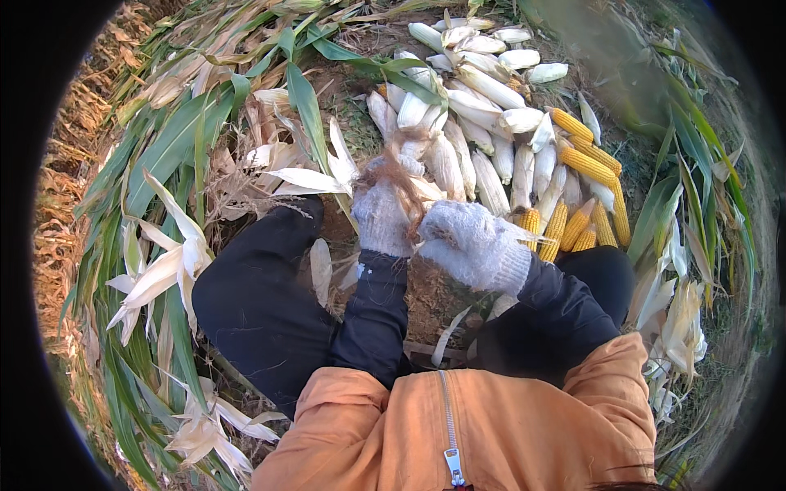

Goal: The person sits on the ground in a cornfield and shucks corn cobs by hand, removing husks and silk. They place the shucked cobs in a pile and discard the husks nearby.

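My left hand [382,218], in a light grey knit glove, is closed in a fist around what looks like an ear of corn, mostly hidden by the fingers. A tuft of brown corn silk [393,178] spills over the top of that fist. Close beside it on the right is my right hand [473,242], gloved alike, its fingers curled with a few brown strands at their tips. The glove hides whether anything is gripped inside. Pale peeled husk leaves [316,177] fan out left of my left hand. Just beyond both hands lies a pile of ears in pale husks [488,86].
Bare yellow ears [586,166] lie along the pile's right side, down to my right knee [599,276]. Green corn stalks and leaves [172,147] heap up on the left, beside my left knee [245,270]. More leaves and opened husks [681,319] lie on the right.
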A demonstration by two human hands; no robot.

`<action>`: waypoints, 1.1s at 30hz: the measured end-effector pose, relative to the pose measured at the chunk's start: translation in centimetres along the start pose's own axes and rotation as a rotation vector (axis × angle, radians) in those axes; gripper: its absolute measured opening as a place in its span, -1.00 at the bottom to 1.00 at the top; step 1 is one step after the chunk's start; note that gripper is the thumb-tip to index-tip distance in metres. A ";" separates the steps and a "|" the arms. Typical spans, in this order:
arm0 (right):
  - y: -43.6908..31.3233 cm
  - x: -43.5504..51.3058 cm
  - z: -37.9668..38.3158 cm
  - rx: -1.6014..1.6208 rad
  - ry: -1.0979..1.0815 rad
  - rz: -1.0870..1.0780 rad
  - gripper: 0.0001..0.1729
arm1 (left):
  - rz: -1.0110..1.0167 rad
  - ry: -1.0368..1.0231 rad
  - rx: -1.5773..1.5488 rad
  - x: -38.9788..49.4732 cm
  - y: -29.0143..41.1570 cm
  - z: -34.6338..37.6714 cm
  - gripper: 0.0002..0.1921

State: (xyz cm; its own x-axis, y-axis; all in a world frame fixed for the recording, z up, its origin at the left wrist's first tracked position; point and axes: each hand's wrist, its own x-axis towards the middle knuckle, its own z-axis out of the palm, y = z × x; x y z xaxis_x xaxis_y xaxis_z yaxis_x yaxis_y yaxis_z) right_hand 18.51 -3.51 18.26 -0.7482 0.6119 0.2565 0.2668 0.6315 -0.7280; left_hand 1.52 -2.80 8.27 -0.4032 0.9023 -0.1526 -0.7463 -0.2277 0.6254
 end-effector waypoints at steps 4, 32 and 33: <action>0.3 -0.8 1.2 0.105 -0.099 0.154 -0.80 | 0.069 0.186 0.061 -0.2 2.0 1.5 -0.80; 1.2 0.9 -1.0 0.566 -0.138 0.448 -0.79 | -0.048 0.307 0.238 0.6 1.3 -0.1 -0.68; 1.3 0.4 -1.8 0.430 -0.259 0.484 -0.77 | -0.035 0.306 0.185 0.7 1.4 -0.7 -0.69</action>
State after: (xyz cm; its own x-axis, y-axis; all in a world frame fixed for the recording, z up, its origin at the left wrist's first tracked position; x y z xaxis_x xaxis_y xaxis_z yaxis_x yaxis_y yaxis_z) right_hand 19.67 -1.56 18.55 -0.7410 0.6096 -0.2816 0.3829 0.0390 -0.9230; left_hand -0.16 -2.74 8.52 -0.5394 0.7509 -0.3811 -0.6655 -0.1029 0.7393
